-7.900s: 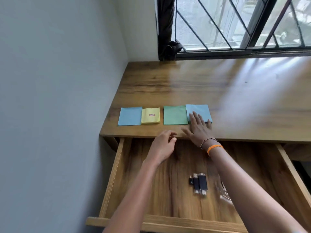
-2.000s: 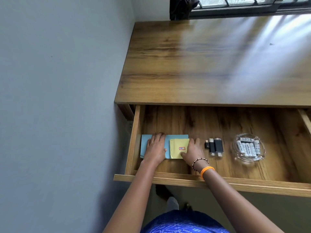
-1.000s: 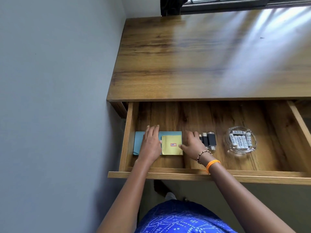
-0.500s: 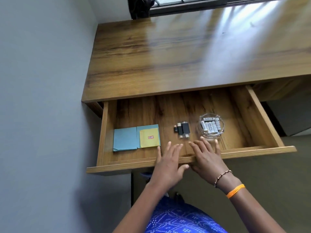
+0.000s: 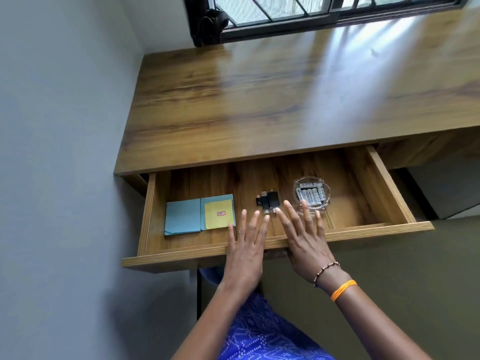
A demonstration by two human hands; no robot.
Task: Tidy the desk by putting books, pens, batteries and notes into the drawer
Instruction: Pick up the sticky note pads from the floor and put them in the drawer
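Observation:
The wooden drawer (image 5: 181,252) stands pulled out under the desk top (image 5: 285,100). Inside at the left lie blue note pads (image 5: 183,216) with a yellow note pad (image 5: 218,213) on top of the right one. Small black USB sticks (image 5: 268,200) lie in the middle, and a glass dish (image 5: 326,201) holds several white batteries (image 5: 310,194). My left hand (image 5: 246,245) and my right hand (image 5: 304,237) reach over the drawer's front edge side by side, fingers straight and spread, holding nothing.
A grey wall (image 5: 65,152) runs along the left of the desk. A barred window (image 5: 311,6) sits behind the desk, with a dark object (image 5: 210,22) in the corner. Blue patterned cloth (image 5: 259,333) shows below the drawer.
Both hands have left the note pads and pulled back to the drawer's front edge. The view has shifted, and the pads lie where they were set down.

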